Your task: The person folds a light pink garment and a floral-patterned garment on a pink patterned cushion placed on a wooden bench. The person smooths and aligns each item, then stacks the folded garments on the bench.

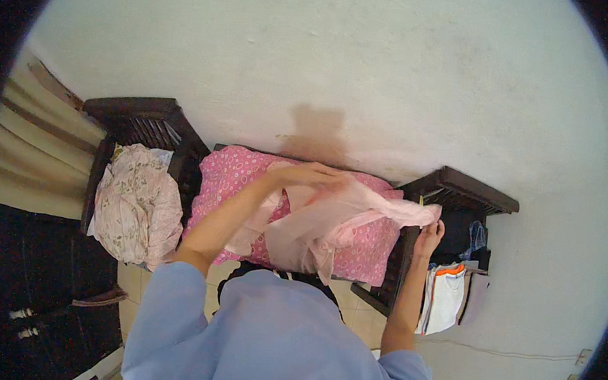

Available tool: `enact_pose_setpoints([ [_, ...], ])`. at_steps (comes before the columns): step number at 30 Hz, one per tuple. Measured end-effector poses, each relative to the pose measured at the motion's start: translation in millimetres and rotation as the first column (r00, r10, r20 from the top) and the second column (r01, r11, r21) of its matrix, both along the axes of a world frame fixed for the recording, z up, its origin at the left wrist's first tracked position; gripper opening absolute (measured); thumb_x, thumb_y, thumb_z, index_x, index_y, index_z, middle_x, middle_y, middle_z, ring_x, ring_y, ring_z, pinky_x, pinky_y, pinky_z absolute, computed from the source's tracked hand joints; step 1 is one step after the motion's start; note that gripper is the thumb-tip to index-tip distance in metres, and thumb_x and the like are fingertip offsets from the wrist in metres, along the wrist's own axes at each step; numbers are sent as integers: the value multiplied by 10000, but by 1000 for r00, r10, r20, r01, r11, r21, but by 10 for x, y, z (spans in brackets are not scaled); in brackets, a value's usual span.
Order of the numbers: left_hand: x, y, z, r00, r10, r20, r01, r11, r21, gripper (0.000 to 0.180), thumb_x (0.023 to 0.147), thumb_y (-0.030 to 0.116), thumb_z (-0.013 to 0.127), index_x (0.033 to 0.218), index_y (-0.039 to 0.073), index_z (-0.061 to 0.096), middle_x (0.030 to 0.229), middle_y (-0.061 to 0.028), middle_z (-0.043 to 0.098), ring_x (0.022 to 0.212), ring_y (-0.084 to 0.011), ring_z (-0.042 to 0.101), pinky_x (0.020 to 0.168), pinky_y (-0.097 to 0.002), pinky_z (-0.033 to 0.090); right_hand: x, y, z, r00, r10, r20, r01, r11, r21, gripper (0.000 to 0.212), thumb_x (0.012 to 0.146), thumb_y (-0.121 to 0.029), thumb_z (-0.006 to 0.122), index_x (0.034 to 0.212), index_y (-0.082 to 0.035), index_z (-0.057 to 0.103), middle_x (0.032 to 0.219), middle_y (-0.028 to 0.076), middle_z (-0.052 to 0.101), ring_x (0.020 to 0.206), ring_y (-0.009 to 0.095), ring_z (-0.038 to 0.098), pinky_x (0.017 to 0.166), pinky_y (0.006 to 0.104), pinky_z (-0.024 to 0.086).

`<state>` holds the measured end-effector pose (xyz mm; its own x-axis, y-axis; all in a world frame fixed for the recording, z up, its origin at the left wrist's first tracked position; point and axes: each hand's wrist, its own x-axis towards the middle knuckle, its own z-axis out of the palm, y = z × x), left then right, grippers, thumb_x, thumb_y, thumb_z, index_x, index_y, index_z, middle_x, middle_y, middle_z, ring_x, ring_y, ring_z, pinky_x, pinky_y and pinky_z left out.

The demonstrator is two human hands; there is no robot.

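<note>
- A pink patterned cover (369, 252) lies on a surface against a pale wall (393, 71).
- Dark wooden frames flank it: the left frame (131, 112) bears floral cloth (138, 205), the right frame (472, 190) stands by hanging clothes (444, 297); a beige curtain (45, 149) hangs far left.
- The pale pink garment (309, 228) lies over the cover, long axis sideways, its narrow end pointing right.
- The right hand (430, 236) pinches that end; the left hand (312, 174) stretches its fingers across the garment, grip unclear.
</note>
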<state>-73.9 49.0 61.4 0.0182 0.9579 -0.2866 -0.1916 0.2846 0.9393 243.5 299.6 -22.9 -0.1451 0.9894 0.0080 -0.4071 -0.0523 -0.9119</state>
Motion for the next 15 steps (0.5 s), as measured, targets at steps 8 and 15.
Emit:
enact_pose_setpoints([
  [8,-404,-522,-1999,517,551,-655,-605,777,175,403,732,251,552,1082,54,510,1104,-127,513,1020,-256,482,861,-339,377,-753,-816,-982,853,521,31,-316,563,-764,234,804,-316,492,868,-93,522,724,8,505,733,147,489,620,337,426],
  [15,-267,-907,-2391,626,-5,-780,-651,546,-527,643,681,401,598,1181,52,395,1238,-204,331,1090,-343,391,895,-419,336,-624,-305,-1827,690,606,397,-276,726,-629,394,779,-363,537,1035,-63,521,864,68,563,809,163,540,748,293,435],
])
